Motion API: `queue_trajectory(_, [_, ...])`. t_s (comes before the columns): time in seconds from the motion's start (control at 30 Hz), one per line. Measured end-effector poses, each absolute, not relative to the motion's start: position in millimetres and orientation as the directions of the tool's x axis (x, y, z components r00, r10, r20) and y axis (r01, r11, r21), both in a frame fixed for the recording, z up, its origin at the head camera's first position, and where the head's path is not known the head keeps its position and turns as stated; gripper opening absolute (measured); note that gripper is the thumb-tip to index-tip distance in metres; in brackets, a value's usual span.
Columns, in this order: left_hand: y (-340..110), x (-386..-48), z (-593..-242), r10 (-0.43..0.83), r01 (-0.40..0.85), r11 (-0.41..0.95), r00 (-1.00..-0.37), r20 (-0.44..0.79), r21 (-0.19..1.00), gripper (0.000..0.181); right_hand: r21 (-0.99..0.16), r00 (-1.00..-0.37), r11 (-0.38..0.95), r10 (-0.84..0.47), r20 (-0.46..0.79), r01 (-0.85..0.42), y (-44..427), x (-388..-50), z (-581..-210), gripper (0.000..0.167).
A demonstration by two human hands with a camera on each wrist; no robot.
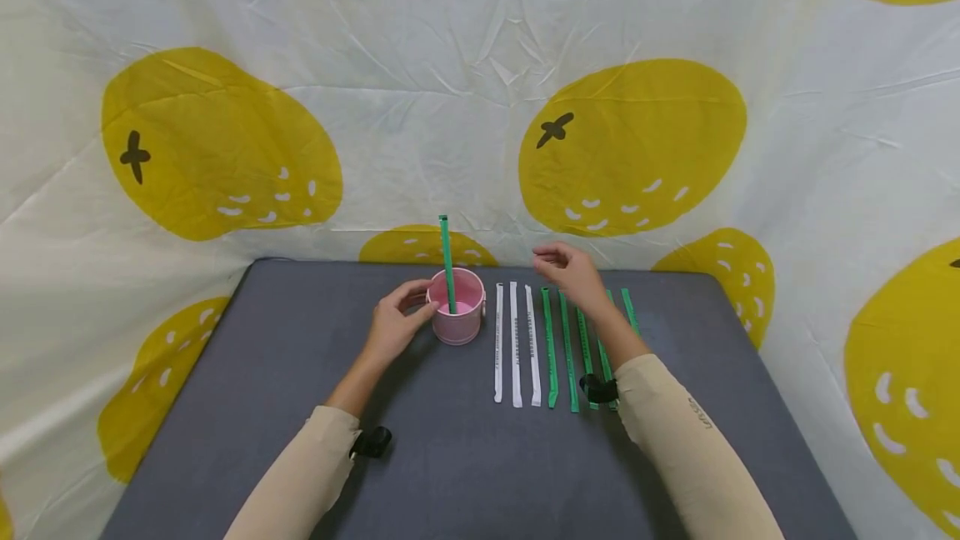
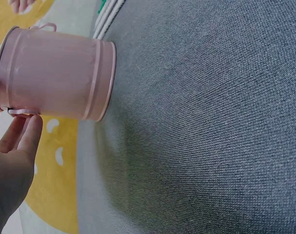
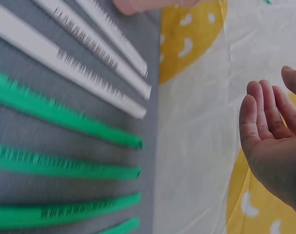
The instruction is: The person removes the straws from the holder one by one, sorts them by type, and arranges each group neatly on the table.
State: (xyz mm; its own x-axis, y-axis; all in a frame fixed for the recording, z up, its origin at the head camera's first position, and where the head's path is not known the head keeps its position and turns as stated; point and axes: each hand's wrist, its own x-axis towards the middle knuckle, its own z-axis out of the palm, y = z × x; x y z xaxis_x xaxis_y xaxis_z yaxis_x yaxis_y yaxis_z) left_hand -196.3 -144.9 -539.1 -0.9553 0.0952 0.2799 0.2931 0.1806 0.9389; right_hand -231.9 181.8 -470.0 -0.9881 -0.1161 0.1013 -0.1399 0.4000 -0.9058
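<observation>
A small pink bucket (image 1: 456,327) stands upright on the table, with one green paper-wrapped straw (image 1: 447,261) leaning inside it and rising well over the rim. My left hand (image 1: 393,325) grips the bucket's left side, thumb at the front and fingers by the small side handle (image 2: 24,112). Over the far part of the straw row my right hand (image 1: 572,273) hovers, holding nothing, its fingers loosely bent. Below and beside it lie three white wrapped straws (image 1: 515,344) and several green wrapped straws (image 1: 567,352), side by side. The right forearm hides part of the green ones.
The dark grey table (image 1: 450,473) ends at a white cloth (image 1: 420,148) printed with big yellow fruit, which hangs right behind its far edge. A black wrist strap piece (image 1: 372,442) shows at the left sleeve, and another (image 1: 597,388) at the right.
</observation>
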Motion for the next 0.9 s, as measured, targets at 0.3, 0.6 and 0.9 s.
queue_trajectory(0.3, [-145.8, -194.3, -538.3, 0.089, 0.296, 0.184, -0.955, 0.284, 0.937, 0.043, -0.939, -0.977, 0.298, -0.171, 0.124, -0.171, 132.7, -245.2, -466.2, 0.041])
queue_trajectory(0.6, [-145.3, -192.3, -538.0, 0.095, 0.289, 0.184, -0.957, 0.276, 0.940, 0.043, -0.928, -0.964, 0.314, -0.233, 0.130, -0.201, 90.1, -265.7, -466.1, 0.039])
queue_trajectory(0.9, [-144.5, -195.3, -539.8, 0.101, 0.301, 0.135, -0.952, 0.289, 0.944, 0.043, -0.895, -0.956, 0.374, -0.252, 0.152, -0.241, 60.0, -279.2, -468.5, 0.035])
